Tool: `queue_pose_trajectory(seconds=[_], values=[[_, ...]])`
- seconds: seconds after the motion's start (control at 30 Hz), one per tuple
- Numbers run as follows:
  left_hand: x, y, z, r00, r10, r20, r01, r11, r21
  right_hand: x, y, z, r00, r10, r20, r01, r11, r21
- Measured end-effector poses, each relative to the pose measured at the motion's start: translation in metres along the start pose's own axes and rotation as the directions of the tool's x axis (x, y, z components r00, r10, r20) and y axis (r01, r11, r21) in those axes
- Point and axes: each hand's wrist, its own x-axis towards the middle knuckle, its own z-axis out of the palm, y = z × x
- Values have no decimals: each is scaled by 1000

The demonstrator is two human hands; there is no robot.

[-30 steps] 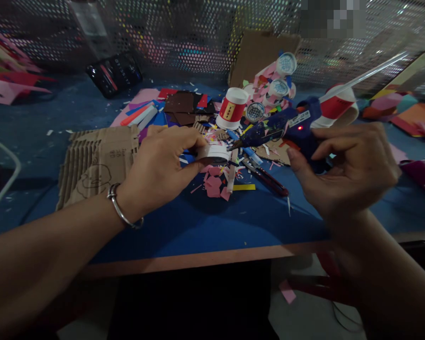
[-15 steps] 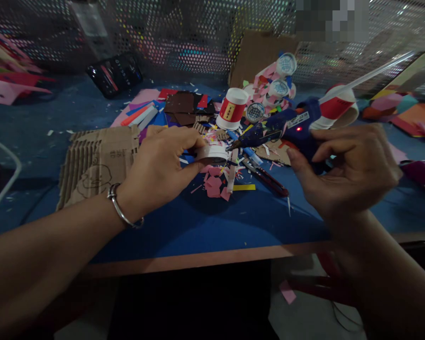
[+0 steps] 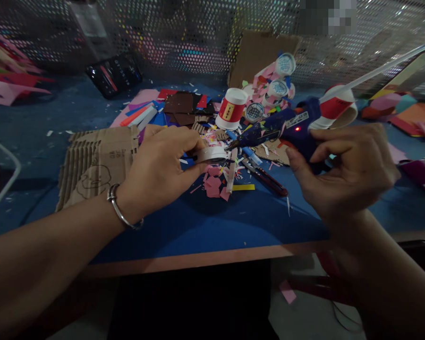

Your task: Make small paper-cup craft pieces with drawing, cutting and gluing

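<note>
The person's left hand (image 3: 166, 158) pinched a white curved band (image 3: 211, 153) between thumb and fingers, holding it just above the litter of scraps near the middle of the table (image 3: 205, 231). The right hand (image 3: 350, 167), at three o'clock from the band, was closed around the grip of a dark blue hot glue gun (image 3: 286, 126), whose red light was lit. The gun's nozzle (image 3: 235, 143) pointed at the band's right end; whether it touched could not be told. A clear glue stick (image 3: 382, 72) jutted from the gun's rear toward two o'clock, and a silver bracelet (image 3: 122, 208) circled the left wrist. Taking the band as the centre of the dial, pink paper scraps (image 3: 212, 184) lay at six o'clock, while a yellow paper strip (image 3: 243, 187) and a slim tool with a dark red handle (image 3: 269, 182) lay toward four. A red-and-white paper cup (image 3: 233, 109) stood near at one o'clock, with a cluster of blue-patterned white cups (image 3: 279, 88) farther out between one and two. Brown paper pieces (image 3: 179, 103) lay at eleven, a corrugated cardboard sheet (image 3: 102, 163) at nine, and a black phone (image 3: 115, 75) well apart at ten. Beyond everything, a perforated metal panel (image 3: 184, 35) rose along the table's far side at twelve o'clock.
</note>
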Motion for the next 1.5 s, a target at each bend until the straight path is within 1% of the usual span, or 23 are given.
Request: queue_pose_trajectory(seconds=[0.07,0.17,0.27,0.33,0.43,0.5,0.57,0.63,0.7,0.87,0.9,0.97,1.03,1.07,1.1,1.13,1.2,1.27,1.3,1.33,1.37,1.43,1.5], values=[[-1,2,-1,999,49,-19,-48,997,52,0,-1,0,1000,-1,-3,1,1000,-7],[-3,8,-5,985,161,-62,-148,973,176,0,-1,-1,1000,10,-23,-10,1000,-17],[-6,15,-9,973,219,-70,-193,943,269,-2,4,1,999,31,-16,-32,999,-38],[-6,16,-9,975,211,-70,-187,947,261,-6,10,2,997,72,17,-71,996,-56],[-4,12,-4,992,103,-71,-96,990,99,-12,23,5,974,202,100,-192,976,-100],[-1,6,0,998,1,-59,-5,998,-65,-15,32,6,930,326,168,-304,941,-146],[1,0,4,996,-79,-43,71,983,-167,-15,39,6,867,449,215,-414,890,-192],[2,-4,5,992,-122,-28,113,967,-227,-12,43,5,795,555,244,-501,828,-251],[3,-4,5,990,-140,-15,131,957,-258,-10,46,4,732,628,264,-548,773,-319],[2,0,2,990,-142,-20,132,957,-258,-8,52,3,633,707,316,-584,704,-404],[2,0,3,991,-133,-29,121,959,-256,-9,54,3,603,724,334,-592,687,-421],[2,-1,4,991,-119,-60,99,959,-266,-9,55,3,528,758,384,-593,652,-473],[2,-2,5,989,-126,-81,99,955,-281,-8,55,2,460,776,432,-547,631,-551],[2,-3,5,987,-138,-84,109,952,-285,-8,54,1,441,777,450,-505,629,-591],[2,-4,5,985,-151,-82,121,951,-284,-8,52,0,444,771,457,-457,634,-625],[3,-4,5,984,-158,-81,129,951,-282,-7,49,-1,473,752,459,-410,649,-641],[3,-5,6,984,-157,-82,127,949,-288,-6,40,-2,582,666,467,-354,724,-592],[4,-5,6,983,-151,-103,112,942,-315,-3,25,-2,689,520,505,-344,848,-405],[5,-5,6,982,-149,-114,104,939,-328,-1,16,-1,714,435,550,-340,901,-271],[5,-6,6,981,-146,-130,95,937,-337,2,7,0,726,359,587,-340,929,-148],[6,-6,6,979,-142,-145,86,936,-341,5,-3,2,722,275,634,-324,945,-40],[6,-7,6,977,-142,-158,81,937,-341,13,-21,9,676,129,726,-280,956,91],[7,-9,3,976,-153,-153,94,937,-338,20,-34,19,629,23,777,-253,951,177]])
